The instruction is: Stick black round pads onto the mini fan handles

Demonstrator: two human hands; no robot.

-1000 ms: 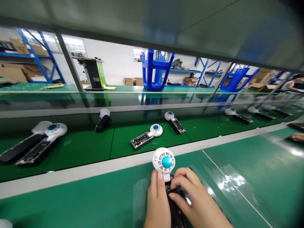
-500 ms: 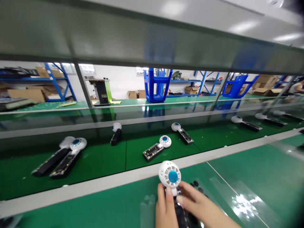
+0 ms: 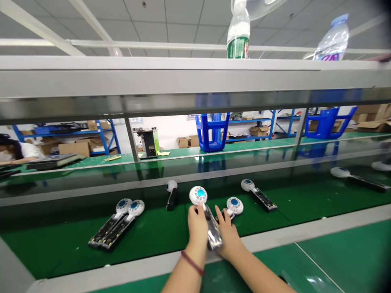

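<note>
I hold a handheld fan [image 3: 207,217] with a white round head, a blue hub and a black handle above the dark green conveyor belt [image 3: 152,232]. My left hand [image 3: 197,226] grips it just below the head. My right hand [image 3: 227,236] holds the handle's right side near its lower end. Just behind my right hand another fan [image 3: 234,205] lies on the belt, its handle partly hidden. Two fans lie side by side [image 3: 117,221] at the left, one black-handled fan [image 3: 172,193] is behind my left hand, and one [image 3: 256,193] is at the right.
A grey rail [image 3: 290,236] separates the belt from the green worktop [image 3: 342,252] near me. An overhead shelf [image 3: 183,79] carries two bottles [image 3: 238,30]. Blue stools [image 3: 212,132], a small machine [image 3: 149,142] and cartons stand beyond. A seated person [image 3: 15,152] is at far left. More fans [image 3: 357,179] lie far right.
Both hands have carried the fan forward from the near worktop out over the belt. My view has tilted up, so the overhead shelf and bottles now show.
</note>
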